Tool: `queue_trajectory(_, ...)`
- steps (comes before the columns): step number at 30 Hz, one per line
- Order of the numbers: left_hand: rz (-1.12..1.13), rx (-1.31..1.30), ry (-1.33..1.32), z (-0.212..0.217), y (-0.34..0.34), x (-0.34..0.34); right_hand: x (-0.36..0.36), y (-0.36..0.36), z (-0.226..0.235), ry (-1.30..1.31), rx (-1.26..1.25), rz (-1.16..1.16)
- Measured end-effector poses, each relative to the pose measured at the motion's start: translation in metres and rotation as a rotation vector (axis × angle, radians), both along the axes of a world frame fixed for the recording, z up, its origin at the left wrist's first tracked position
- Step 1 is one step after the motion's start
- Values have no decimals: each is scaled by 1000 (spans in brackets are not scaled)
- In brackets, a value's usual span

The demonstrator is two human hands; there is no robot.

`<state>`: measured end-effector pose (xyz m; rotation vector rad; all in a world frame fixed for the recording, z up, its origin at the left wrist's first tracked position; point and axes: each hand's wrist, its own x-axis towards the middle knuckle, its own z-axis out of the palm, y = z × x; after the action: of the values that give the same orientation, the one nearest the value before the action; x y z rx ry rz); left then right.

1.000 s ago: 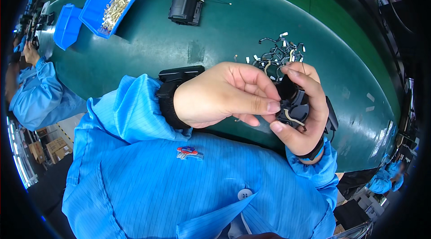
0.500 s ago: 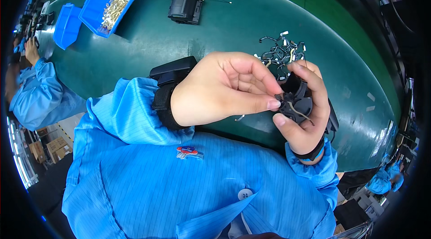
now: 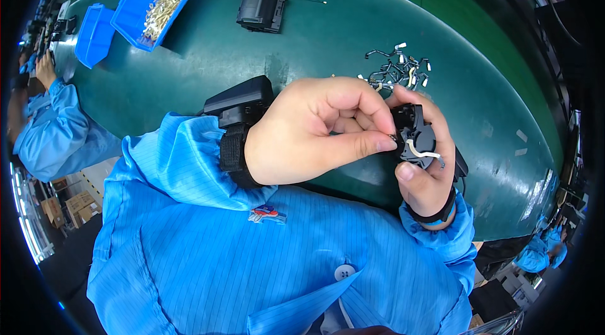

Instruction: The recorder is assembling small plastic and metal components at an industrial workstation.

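- Head view: the left hand (image 3: 305,136) pinches thumb and forefinger narrowly on a small dark bit (image 3: 394,138) at the left side of the black part (image 3: 426,138); whether it is separate I cannot tell. Too light a pinch could let it slip.
- The right hand (image 3: 433,179) curls its fingers around that part, above the tabletop (image 3: 302,51) toward its near edge, right of centre. A loose grip could let the part twist under the left fingers' pressure.
- The pale wire (image 3: 423,153) lies across the part's face, its end near the right thumb; that thumb could snag or kink it.
- Just beyond the hands, toward the tabletop's right edge, lie the loose cables (image 3: 397,72); a dropped bit could get lost among them.
- Near the far edge, a second black unit (image 3: 258,4) trails a thin lead, which a sleeve could catch.
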<state>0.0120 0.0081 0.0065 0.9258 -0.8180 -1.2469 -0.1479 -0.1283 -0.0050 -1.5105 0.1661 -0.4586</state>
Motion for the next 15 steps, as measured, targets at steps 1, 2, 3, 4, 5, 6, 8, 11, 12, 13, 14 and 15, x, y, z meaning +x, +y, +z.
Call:
queue_trajectory(1,25,-12,-1,0,0,0,2,0,1,6,52,5)
queue_trajectory(2,49,-23,-3,0,0,0,3,0,1,8,52,7)
queue_trajectory(3,51,-23,-1,-1,0,0,4,-1,1,2,39,17)
queue_trajectory(4,53,-23,-34,-1,1,1,4,-1,1,-4,25,27)
queue_trajectory(5,55,-23,-68,-1,1,2,5,-2,1,-4,25,29)
queue_trajectory(6,54,-23,-67,-1,2,2,4,-2,2,5,-39,22)
queue_trajectory(8,98,-41,-264,2,1,2,5,-3,4,14,-105,13)
queue_trajectory(11,140,-142,-505,2,1,4,5,-4,9,10,-257,-16)
queue_trajectory(12,141,-142,-505,2,1,4,4,-4,11,0,-333,-30)
queue_trajectory(13,147,-172,-490,2,1,3,3,-5,12,-11,-408,-44)
queue_trajectory(14,152,-201,-475,1,1,3,3,-4,12,-11,-409,-43)
queue_trajectory(15,152,-202,-476,2,1,3,3,-4,11,-9,-354,-39)
